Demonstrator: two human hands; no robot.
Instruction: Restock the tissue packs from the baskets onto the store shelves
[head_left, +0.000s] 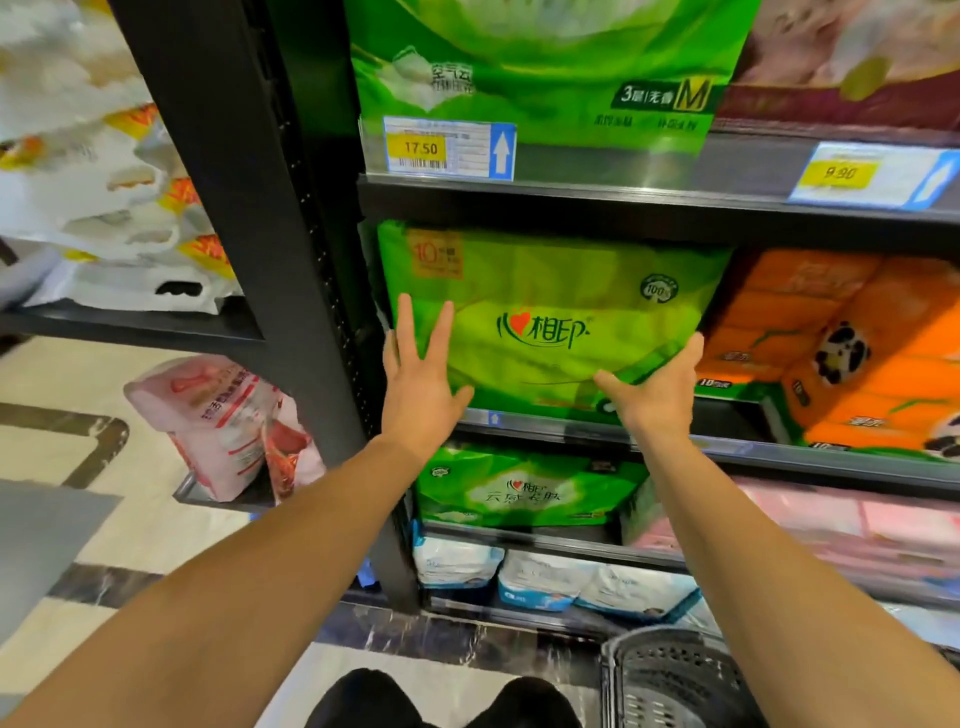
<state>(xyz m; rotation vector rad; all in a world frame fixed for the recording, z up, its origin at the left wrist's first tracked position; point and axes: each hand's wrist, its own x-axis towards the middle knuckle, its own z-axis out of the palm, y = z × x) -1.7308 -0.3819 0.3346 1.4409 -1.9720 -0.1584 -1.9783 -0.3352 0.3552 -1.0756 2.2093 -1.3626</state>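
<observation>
Tissue pack, the big lime-green one with the heart logo, stood on the middle shelf with its printed face outward, its left edge close to the black upright post and its right side near the orange panda packs. I had both palms on its front because it looked nearly seated, and a flat push seemed the surest way to send a soft, bulky bag square to the back.

My left hand lay spread and released against the lower left of the pack, fingers straight and fanned upward, pressing and not gripping. My right hand met the lower right corner, thumb stretched along the bottom edge; its fingers went round the side of the bag, and I could not tell whether they pinched the wrapper or merely steadied it. Two hands low and wide apart made sense to me: the pack would otherwise twist or slump forward off the lip.

Above, a darker green pack sat over a yellow price tag; below, a similar green pack filled the next shelf. A dark mesh basket stood on the floor at my right, and what it contained was not in view.
</observation>
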